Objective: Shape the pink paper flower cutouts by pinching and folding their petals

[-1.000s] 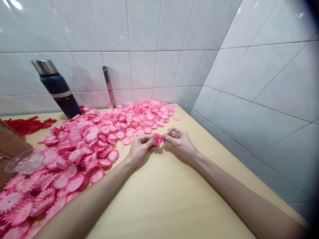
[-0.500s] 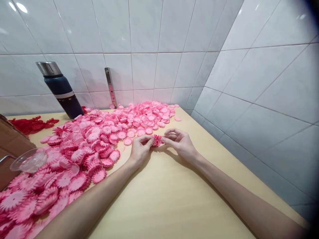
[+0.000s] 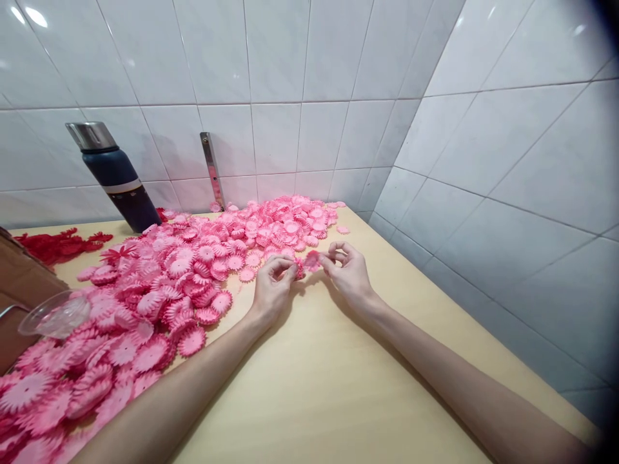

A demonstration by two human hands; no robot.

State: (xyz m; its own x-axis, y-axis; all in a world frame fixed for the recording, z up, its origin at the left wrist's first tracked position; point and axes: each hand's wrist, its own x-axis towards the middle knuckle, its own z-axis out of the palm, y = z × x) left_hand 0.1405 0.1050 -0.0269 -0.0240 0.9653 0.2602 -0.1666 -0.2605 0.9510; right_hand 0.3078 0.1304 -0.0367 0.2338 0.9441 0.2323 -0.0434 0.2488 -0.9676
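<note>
Far left, one cardboard box (image 3: 22,277), cut off by the frame; one clear plastic dish (image 3: 53,317) just beside it, against the pink heap. Behind: red petal pieces (image 3: 62,246), tangled, count unclear. Then one dark blue bottle (image 3: 118,183), steel cap, leaning left in view, near the tabletop's back edge. One metal strip (image 3: 211,164) at the tiled wall (image 3: 278,135). Pink scalloped discs (image 3: 169,277) heap from the near left corner to the back edge, too many overlapping to count; they crowd your left forearm and leave your left hand little room on that side. One red spiky piece (image 3: 118,252) sits on the heap. Your left hand (image 3: 271,287): palm turned inward, thumb and fingertips pinching a dark pink petal cluster (image 3: 300,267), just in front of the heap. One loose scalloped disc (image 3: 312,260) is right beside it, between your hands, gripped at its right side by your right thumb and finger. Your right hand (image 3: 348,270) has its other fingers curled above, forearm angling in from lower right. Two hands, one piece seen in each. Single stray disc (image 3: 343,229) lies behind the right hand. Widest open room: tabletop (image 3: 314,386) between your forearms, plus a strip out to the slanting right edge.
</note>
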